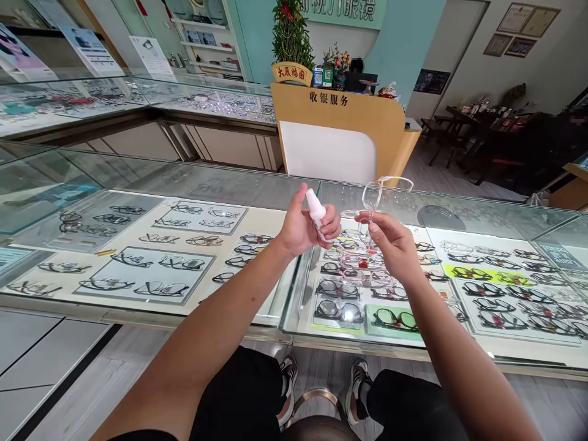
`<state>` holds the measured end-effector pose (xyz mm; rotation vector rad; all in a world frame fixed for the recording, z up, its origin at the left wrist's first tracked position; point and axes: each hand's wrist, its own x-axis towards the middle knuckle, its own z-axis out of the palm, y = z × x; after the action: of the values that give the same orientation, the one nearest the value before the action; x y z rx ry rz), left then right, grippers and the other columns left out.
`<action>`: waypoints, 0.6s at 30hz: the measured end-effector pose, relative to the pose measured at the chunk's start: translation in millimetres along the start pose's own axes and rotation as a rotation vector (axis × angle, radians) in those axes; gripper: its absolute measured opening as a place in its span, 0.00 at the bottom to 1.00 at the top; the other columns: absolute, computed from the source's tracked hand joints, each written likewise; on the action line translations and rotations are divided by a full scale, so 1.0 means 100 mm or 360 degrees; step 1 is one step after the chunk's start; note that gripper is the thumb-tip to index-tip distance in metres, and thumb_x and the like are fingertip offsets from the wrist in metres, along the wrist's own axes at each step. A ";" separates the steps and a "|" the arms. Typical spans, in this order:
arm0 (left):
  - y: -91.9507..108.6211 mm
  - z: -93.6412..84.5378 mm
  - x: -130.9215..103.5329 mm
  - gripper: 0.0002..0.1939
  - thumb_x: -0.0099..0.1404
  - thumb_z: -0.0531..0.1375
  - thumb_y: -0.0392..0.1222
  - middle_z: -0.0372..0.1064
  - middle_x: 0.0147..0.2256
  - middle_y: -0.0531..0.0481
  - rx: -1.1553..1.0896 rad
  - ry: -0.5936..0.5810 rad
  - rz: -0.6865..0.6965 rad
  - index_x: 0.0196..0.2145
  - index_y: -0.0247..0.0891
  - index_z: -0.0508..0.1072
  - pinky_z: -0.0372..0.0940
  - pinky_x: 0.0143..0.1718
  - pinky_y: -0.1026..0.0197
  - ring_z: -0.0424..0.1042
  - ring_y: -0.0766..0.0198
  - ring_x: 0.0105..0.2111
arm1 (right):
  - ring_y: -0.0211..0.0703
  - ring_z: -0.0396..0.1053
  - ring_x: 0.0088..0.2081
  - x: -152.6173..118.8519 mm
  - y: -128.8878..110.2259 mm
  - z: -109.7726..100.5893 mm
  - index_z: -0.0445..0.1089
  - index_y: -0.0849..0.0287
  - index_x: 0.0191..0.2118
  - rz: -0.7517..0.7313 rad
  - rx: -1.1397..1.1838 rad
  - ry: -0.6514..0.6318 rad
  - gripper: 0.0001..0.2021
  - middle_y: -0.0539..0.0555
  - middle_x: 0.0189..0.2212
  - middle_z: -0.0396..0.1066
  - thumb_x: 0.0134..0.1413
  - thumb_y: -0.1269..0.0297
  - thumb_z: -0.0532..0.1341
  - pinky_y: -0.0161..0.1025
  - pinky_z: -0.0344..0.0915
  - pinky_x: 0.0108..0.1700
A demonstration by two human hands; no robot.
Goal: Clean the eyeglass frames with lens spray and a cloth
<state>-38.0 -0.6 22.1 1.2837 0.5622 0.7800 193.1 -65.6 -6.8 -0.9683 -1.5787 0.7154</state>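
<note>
My left hand (303, 226) is wrapped round a small white bottle (316, 211) with a white cap, its thumb raised beside the top. Just to the right, my right hand (392, 242) pinches a pair of clear-framed glasses (380, 195) near the middle of the frame. The glasses are held upright on end, one lens above the fingers and the other below, close to the bottle but apart from it. Both hands are above the glass display counter (287, 306). Under the glass lie rows of spectacles (337, 288), some seen through the clear lenses.
A green tray (390, 321) with dark glasses lies inside the case. Beyond the counter stands a wooden cashier desk (340, 110) with a plant (293, 37). Another display case (211, 107) runs along the back left. A round stool (316, 429) is below, between my legs.
</note>
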 end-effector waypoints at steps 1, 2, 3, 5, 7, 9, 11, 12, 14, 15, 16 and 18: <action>0.00 -0.01 0.00 0.45 0.56 0.32 0.92 0.50 0.19 0.50 0.0018 -0.0031 -0.0017 0.21 0.45 0.57 0.54 0.19 0.53 0.58 0.59 0.21 | 0.53 0.78 0.58 0.00 -0.01 0.00 0.79 0.47 0.56 0.0008 0.0008 -0.0011 0.15 0.54 0.55 0.82 0.72 0.49 0.63 0.59 0.70 0.65; -0.02 -0.02 0.01 0.45 0.56 0.30 0.91 0.48 0.19 0.50 0.0036 -0.0046 -0.0022 0.21 0.46 0.55 0.52 0.19 0.53 0.56 0.59 0.21 | 0.52 0.79 0.58 0.00 -0.01 0.00 0.79 0.47 0.56 0.0015 0.0015 -0.0023 0.15 0.54 0.54 0.82 0.72 0.49 0.62 0.59 0.70 0.65; -0.03 -0.03 0.02 0.45 0.56 0.29 0.91 0.47 0.19 0.51 0.0054 -0.0052 -0.0013 0.21 0.46 0.55 0.51 0.19 0.53 0.55 0.59 0.20 | 0.52 0.79 0.57 0.00 -0.02 0.00 0.79 0.47 0.56 0.0021 0.0020 -0.0038 0.15 0.55 0.54 0.83 0.72 0.49 0.62 0.58 0.70 0.65; -0.10 -0.03 0.05 0.44 0.59 0.32 0.90 0.49 0.19 0.51 0.0118 -0.0006 0.0066 0.21 0.46 0.55 0.51 0.20 0.54 0.55 0.60 0.21 | 0.51 0.79 0.55 0.01 -0.03 0.00 0.78 0.48 0.55 0.0031 0.0010 -0.0084 0.16 0.55 0.52 0.83 0.73 0.49 0.61 0.56 0.71 0.64; -0.18 -0.02 0.07 0.41 0.64 0.42 0.86 0.54 0.21 0.50 0.0315 0.0187 0.0260 0.23 0.44 0.59 0.52 0.23 0.55 0.56 0.62 0.23 | 0.50 0.79 0.54 0.00 -0.04 0.00 0.78 0.49 0.55 0.0050 -0.0014 -0.0145 0.16 0.55 0.51 0.83 0.74 0.48 0.60 0.54 0.72 0.62; -0.28 0.01 0.09 0.37 0.67 0.52 0.81 0.58 0.24 0.51 0.0609 0.0430 0.0464 0.25 0.42 0.63 0.53 0.27 0.56 0.56 0.64 0.25 | 0.50 0.79 0.54 -0.01 -0.03 0.02 0.78 0.49 0.55 0.0062 -0.0040 -0.0206 0.17 0.55 0.51 0.82 0.74 0.47 0.59 0.53 0.73 0.60; -0.37 0.02 0.11 0.35 0.69 0.54 0.77 0.59 0.26 0.52 0.0804 0.0560 0.0565 0.26 0.41 0.64 0.54 0.29 0.56 0.56 0.64 0.26 | 0.50 0.78 0.55 -0.02 -0.02 0.04 0.78 0.48 0.55 0.0059 -0.0055 -0.0259 0.17 0.55 0.51 0.82 0.75 0.47 0.58 0.52 0.73 0.60; -0.39 0.03 0.11 0.35 0.70 0.53 0.77 0.59 0.26 0.52 0.0839 0.0572 0.0573 0.26 0.41 0.64 0.54 0.30 0.57 0.56 0.64 0.26 | 0.50 0.78 0.55 -0.02 -0.02 0.05 0.79 0.48 0.55 0.0057 -0.0056 -0.0285 0.17 0.55 0.51 0.82 0.75 0.47 0.58 0.52 0.72 0.60; -0.42 0.03 0.12 0.34 0.71 0.51 0.76 0.58 0.26 0.52 0.0849 0.0566 0.0568 0.27 0.41 0.64 0.55 0.30 0.57 0.57 0.64 0.27 | 0.50 0.78 0.55 -0.02 -0.01 0.06 0.79 0.48 0.55 0.0059 -0.0051 -0.0327 0.18 0.54 0.51 0.82 0.75 0.46 0.58 0.52 0.72 0.61; -0.43 0.03 0.12 0.34 0.72 0.51 0.76 0.59 0.26 0.52 0.0864 0.0574 0.0569 0.27 0.41 0.63 0.55 0.31 0.57 0.57 0.64 0.27 | 0.50 0.78 0.55 -0.03 -0.01 0.06 0.79 0.48 0.55 0.0061 -0.0048 -0.0344 0.18 0.54 0.51 0.82 0.75 0.46 0.58 0.52 0.72 0.61; -0.43 0.03 0.12 0.34 0.72 0.51 0.75 0.59 0.26 0.53 0.0885 0.0589 0.0569 0.27 0.41 0.63 0.55 0.31 0.57 0.57 0.64 0.27 | 0.50 0.78 0.55 -0.03 -0.02 0.06 0.78 0.49 0.55 0.0064 -0.0046 -0.0359 0.18 0.54 0.51 0.82 0.74 0.46 0.58 0.52 0.72 0.61; -0.43 0.02 0.12 0.34 0.72 0.51 0.75 0.59 0.26 0.53 0.0928 0.0610 0.0563 0.27 0.41 0.63 0.55 0.31 0.58 0.57 0.64 0.27 | 0.50 0.78 0.55 -0.03 -0.03 0.06 0.78 0.48 0.55 0.0075 -0.0044 -0.0384 0.18 0.54 0.51 0.81 0.74 0.45 0.58 0.53 0.72 0.62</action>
<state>-20.3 3.7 -18.8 1.8135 0.9305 1.2272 186.5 -69.0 -7.0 -0.9701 -1.7838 0.8710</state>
